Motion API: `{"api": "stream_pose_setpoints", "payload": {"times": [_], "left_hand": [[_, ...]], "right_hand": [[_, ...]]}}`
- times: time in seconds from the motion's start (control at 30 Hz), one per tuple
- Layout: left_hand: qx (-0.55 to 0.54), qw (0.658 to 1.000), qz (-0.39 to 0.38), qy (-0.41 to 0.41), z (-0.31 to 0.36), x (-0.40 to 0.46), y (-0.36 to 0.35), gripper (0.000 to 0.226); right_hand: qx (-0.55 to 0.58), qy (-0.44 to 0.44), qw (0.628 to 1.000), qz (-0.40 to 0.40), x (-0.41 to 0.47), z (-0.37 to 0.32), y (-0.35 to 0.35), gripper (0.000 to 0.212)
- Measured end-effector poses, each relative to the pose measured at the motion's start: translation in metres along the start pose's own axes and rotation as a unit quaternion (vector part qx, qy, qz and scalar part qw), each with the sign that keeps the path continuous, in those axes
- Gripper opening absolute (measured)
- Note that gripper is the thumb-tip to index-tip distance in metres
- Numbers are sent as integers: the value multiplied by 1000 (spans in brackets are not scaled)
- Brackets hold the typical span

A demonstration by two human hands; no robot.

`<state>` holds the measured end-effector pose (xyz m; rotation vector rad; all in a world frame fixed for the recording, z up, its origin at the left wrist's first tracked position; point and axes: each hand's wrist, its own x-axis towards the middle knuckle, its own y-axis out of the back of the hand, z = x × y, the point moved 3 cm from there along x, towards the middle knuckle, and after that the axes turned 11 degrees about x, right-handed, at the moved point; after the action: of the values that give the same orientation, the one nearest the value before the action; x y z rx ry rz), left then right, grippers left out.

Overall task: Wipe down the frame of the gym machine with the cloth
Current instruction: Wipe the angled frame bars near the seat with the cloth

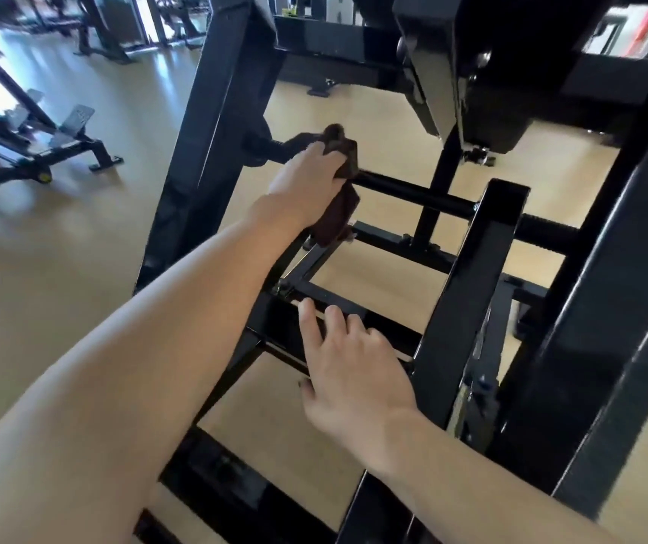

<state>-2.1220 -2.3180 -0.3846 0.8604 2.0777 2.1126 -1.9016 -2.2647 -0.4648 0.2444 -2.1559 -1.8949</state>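
Two bare hands work among the black painted steel tubes of a gym machine frame (467, 292) that fills the middle and right of the picture. The left hand (306, 182), just above centre, has its grip curled round a dark brown folded cloth (338, 214) and presses it onto a round black horizontal bar (412, 192) of the frame; part of the cloth bunches above the knuckles and the rest hangs below the palm, touching a lower strut. The right hand (350, 371), below centre, has its grip spread, fingers loosely straight; the fingertips lie at a flat black cross member (287, 327) beside a square upright tube, holding nothing. Whether the palm touches the metal I cannot tell. A black padded block (448, 64) tilts down at the upper right. Pale wooden flooring (59, 268) shows through the frame, and a black adjustable weight bench (40, 151) stands at the upper left, well apart from the hands.
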Motion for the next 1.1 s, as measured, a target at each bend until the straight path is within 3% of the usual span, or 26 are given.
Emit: {"api": "stream_pose_setpoints", "payload": {"times": [0.23, 0.4, 0.6, 0.77, 0.97, 1.1], "left_hand": [[-12, 1000, -10, 5, -24, -126, -3, 46], [36, 999, -20, -18, -17, -82, -10, 52], [7, 1000, -3, -8, -1, 15, -9, 49], [-19, 1000, 18, 12, -4, 16, -8, 38], [-45, 997, 12, 56, -29, -91, -5, 31], [-113, 984, 53, 124, -48, -198, 2, 27]], "right_hand": [[-18, -4, 1000, 10, -2, 0, -1, 99], [5, -6, 1000, 13, 0, 0, -4, 99], [-1, 3, 1000, 11, 1, 1, -3, 104], [-20, 4, 1000, 11, 2, 1, -4, 104], [-38, -7, 999, 11, 1, 0, -3, 101], [-68, -17, 997, 19, -3, -1, 1, 91]]}}
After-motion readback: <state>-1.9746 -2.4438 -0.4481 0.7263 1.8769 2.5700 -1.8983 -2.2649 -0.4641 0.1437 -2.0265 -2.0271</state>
